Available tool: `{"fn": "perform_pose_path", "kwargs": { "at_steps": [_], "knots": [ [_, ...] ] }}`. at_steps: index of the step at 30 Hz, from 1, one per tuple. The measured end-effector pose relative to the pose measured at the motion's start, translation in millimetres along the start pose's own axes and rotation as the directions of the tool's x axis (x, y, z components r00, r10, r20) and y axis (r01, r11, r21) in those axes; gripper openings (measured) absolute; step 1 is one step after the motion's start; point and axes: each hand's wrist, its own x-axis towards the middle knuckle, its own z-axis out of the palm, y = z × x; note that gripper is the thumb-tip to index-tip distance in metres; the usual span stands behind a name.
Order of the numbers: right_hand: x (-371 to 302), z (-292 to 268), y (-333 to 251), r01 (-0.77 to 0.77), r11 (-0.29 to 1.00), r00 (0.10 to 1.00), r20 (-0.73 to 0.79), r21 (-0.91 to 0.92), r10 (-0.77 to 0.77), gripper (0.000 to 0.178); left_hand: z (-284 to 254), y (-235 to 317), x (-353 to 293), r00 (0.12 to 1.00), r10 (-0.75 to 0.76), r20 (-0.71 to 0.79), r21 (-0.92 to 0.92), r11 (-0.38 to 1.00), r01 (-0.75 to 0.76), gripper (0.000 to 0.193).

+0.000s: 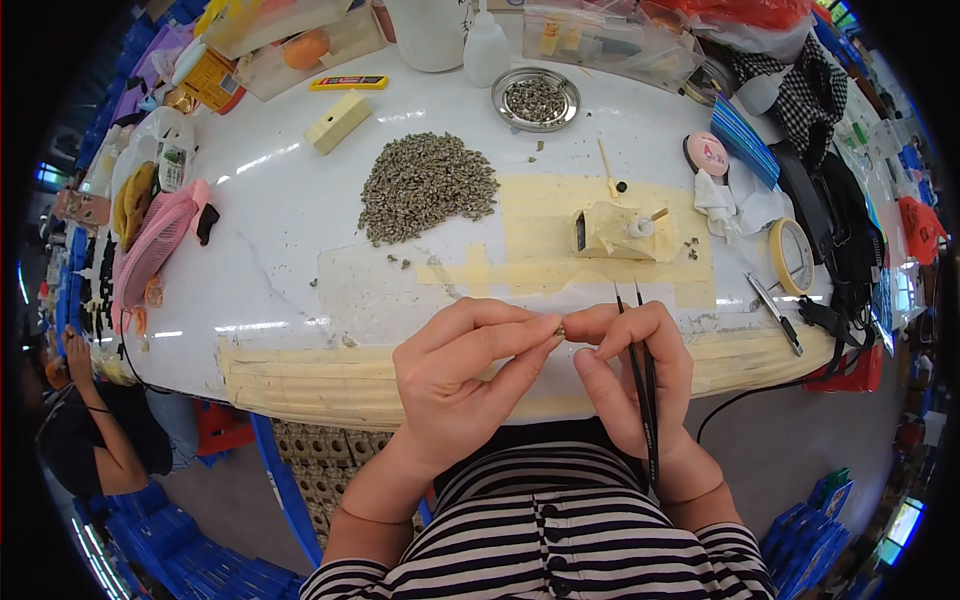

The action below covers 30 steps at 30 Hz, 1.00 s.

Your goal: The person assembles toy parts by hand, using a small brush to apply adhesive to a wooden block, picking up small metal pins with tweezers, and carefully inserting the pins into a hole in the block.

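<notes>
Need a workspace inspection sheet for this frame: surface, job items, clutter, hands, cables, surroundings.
Surface: white round table, patched with beige tape strips along the near edge and centre.
Job's things: small piece pinched between both hands; black tweezers; grey pile of small parts; metal dish of the same parts; taped block fixture.
Clutter: tape roll, white bottle, yellow block, pink mesh pouch, plastic bags at the far edge.
Hands: left hand pinches the piece; right hand touches it and holds the tweezers.
Cables: black cable off the right edge.
Surroundings: another person at left; blue crates on the floor.
</notes>
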Motion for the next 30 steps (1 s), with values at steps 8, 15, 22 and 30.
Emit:
{"fn": "perform_pose_path", "kwargs": {
  "at_steps": [8, 15, 22, 30],
  "knots": [
    [2.0, -0.9, 1.8, 0.292, 0.944, 0.956, 0.026, -0.153, -0.292, 0.02, 1.4, -0.4, -0.6, 1.0, 0.007, -0.003, 0.061, 0.998, -0.007, 0.024],
    [2.8, -1.9, 6.2, 0.28, 0.924, 0.958, 0.018, -0.261, -0.285, 0.022, 0.0, 0.7, 0.2, 1.0, -0.019, 0.001, 0.001, 1.0, 0.019, 0.023],
    [0.3, -2.2, 3.3, 0.137, 0.984, 0.991, 0.009, -0.11, -0.136, 0.019, 0.7, 0.3, -0.4, 1.0, -0.01, 0.001, -0.015, 1.0, 0.01, 0.023],
    [2.3, -2.2, -1.5, 0.356, 0.878, 0.932, 0.061, -0.319, -0.356, 0.024, 1.0, -0.2, -0.4, 1.0, 0.002, 0.007, 0.055, 0.998, -0.002, 0.025]
  ]
}}
